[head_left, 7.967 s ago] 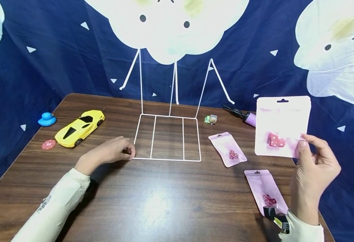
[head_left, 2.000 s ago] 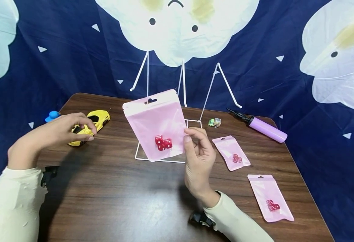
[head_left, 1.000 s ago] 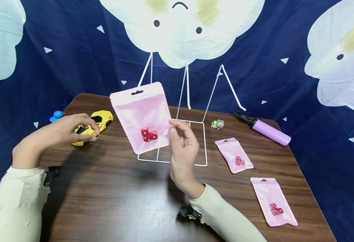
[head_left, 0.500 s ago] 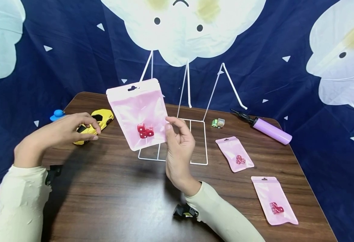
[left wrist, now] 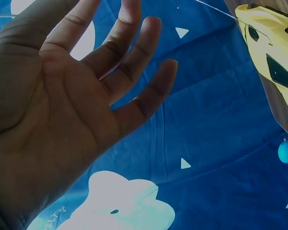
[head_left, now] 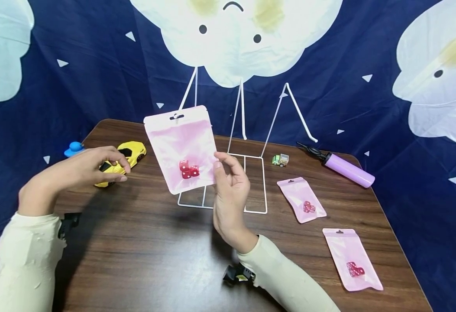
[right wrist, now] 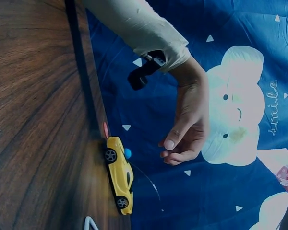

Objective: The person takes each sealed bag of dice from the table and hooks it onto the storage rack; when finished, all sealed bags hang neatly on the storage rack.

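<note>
Pinching a translucent pink rectangular plastic zip bag [head_left: 180, 145] by its lower right side, the R hand [head_left: 231, 197] holds it up, slightly tilted, at the left hook [head_left: 187, 88] of a white wire rack [head_left: 264, 186] on the brown wood-grain table [head_left: 153, 260], toward the far edge. Hook tip seems at, poss. thru, the bag's hang slot [head_left: 173, 117]; too small to tell for sure. L hand [head_left: 79, 169] grips nothing, thumb & fingers slightly parted, over the table's left side, just beside a yellow plastic toy car [head_left: 133, 151].

Progress, judging by layout: early. 1 bag's up but not let go yet; 2 matching ones lie flat & untouched, i.e. the upper bag [head_left: 299, 190] between rack & right edge, and the lower bag [head_left: 350, 251] nr the right edge, toward the near right corner.

Contents: held bag has 3 red white-dotted dice [head_left: 189, 170], clumped low; the other 2 each have a similar red clump at the near end.
</note>
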`<state>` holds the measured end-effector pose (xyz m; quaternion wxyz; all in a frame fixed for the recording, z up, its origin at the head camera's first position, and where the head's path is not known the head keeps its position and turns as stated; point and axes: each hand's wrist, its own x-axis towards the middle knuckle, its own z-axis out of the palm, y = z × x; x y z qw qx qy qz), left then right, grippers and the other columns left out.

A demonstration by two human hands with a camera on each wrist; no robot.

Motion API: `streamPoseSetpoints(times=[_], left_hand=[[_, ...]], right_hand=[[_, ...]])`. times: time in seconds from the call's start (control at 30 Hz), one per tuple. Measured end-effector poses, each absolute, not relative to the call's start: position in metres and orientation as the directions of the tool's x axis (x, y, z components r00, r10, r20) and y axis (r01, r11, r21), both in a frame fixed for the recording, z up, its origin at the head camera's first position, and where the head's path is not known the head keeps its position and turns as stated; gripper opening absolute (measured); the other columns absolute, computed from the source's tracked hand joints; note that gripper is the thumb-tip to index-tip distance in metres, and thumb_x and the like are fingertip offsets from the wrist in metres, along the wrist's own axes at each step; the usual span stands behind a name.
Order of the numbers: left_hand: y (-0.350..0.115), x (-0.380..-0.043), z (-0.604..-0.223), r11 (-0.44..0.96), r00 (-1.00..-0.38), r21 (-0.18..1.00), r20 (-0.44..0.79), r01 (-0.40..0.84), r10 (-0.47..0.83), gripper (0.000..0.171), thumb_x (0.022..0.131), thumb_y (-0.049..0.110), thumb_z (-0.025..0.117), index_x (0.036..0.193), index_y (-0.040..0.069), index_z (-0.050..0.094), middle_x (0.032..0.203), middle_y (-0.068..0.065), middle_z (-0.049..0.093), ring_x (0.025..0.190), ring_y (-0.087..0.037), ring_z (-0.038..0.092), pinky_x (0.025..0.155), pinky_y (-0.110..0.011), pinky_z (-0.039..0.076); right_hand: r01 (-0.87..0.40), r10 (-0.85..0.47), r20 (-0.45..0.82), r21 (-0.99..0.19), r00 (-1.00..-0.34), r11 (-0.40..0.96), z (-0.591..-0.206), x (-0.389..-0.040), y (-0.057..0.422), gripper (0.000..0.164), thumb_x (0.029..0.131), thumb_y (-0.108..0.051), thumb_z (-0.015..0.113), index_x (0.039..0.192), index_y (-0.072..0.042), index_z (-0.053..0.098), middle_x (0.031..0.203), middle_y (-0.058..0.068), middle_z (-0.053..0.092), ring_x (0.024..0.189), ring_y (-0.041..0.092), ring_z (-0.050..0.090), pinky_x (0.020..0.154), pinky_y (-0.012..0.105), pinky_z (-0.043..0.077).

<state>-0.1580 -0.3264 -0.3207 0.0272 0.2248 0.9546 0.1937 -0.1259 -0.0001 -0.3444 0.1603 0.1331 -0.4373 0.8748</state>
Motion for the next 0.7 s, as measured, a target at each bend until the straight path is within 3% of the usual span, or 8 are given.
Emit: streamPoseSetpoints(times=[0.2, 0.33, 0.5, 0.6, 0.7], left_hand=[[-0.327, -0.158, -0.321, 0.833, -0.903, 0.378, 0.020, 0.405, 0.430, 0.020, 0.090, 0.012, 0.088, 0.103, 0.021, 0.077, 0.107, 0.004, 0.067, 0.098, -0.019, 0.058, 0.086, -0.034, 0.051], [-0.326, -0.156, -0.321, 0.832, -0.902, 0.376, 0.029, 0.409, 0.430, 0.020, 0.090, 0.012, 0.088, 0.103, 0.022, 0.076, 0.108, 0.002, 0.067, 0.099, -0.020, 0.059, 0.087, -0.034, 0.051], [-0.326, -0.155, -0.321, 0.832, -0.904, 0.380, 0.029, 0.405, 0.427, 0.020, 0.090, 0.011, 0.088, 0.103, 0.022, 0.076, 0.109, 0.001, 0.067, 0.099, -0.020, 0.059, 0.086, -0.034, 0.051], [-0.326, -0.155, -0.322, 0.830, -0.902, 0.379, 0.036, 0.410, 0.430, 0.020, 0.090, 0.012, 0.088, 0.103, 0.022, 0.076, 0.108, 0.003, 0.067, 0.098, -0.019, 0.059, 0.086, -0.033, 0.051], [-0.326, -0.156, -0.322, 0.832, -0.902, 0.374, 0.034, 0.410, 0.430, 0.020, 0.090, 0.012, 0.088, 0.103, 0.022, 0.076, 0.107, 0.004, 0.067, 0.098, -0.019, 0.058, 0.086, -0.033, 0.051]], right_hand=[[-0.362, 0.128, 0.357, -0.734, -0.925, -0.575, -0.348, -0.129, -0.001, 0.026, 0.105, 0.005, 0.058, 0.127, 0.017, 0.064, 0.112, 0.007, 0.063, 0.077, 0.006, 0.055, 0.063, 0.014, 0.047], [-0.329, 0.119, 0.322, -0.742, -0.939, -0.584, -0.351, -0.133, -0.001, 0.022, 0.106, 0.003, 0.058, 0.124, 0.008, 0.068, 0.113, 0.006, 0.063, 0.083, 0.007, 0.054, 0.068, 0.015, 0.046], [-0.313, 0.152, 0.278, -0.751, -0.949, -0.581, -0.350, -0.138, 0.002, 0.021, 0.105, 0.002, 0.055, 0.123, -0.004, 0.066, 0.119, 0.005, 0.063, 0.107, 0.014, 0.060, 0.092, 0.023, 0.050], [-0.359, 0.188, 0.308, -0.749, -0.933, -0.556, -0.349, -0.140, 0.005, 0.024, 0.105, 0.003, 0.053, 0.126, -0.005, 0.061, 0.127, 0.007, 0.061, 0.126, 0.025, 0.059, 0.112, 0.036, 0.046], [-0.405, 0.212, 0.347, -0.745, -0.914, -0.530, -0.348, -0.141, 0.008, 0.029, 0.104, 0.004, 0.052, 0.132, -0.005, 0.054, 0.132, 0.009, 0.059, 0.136, 0.035, 0.054, 0.119, 0.045, 0.041]])
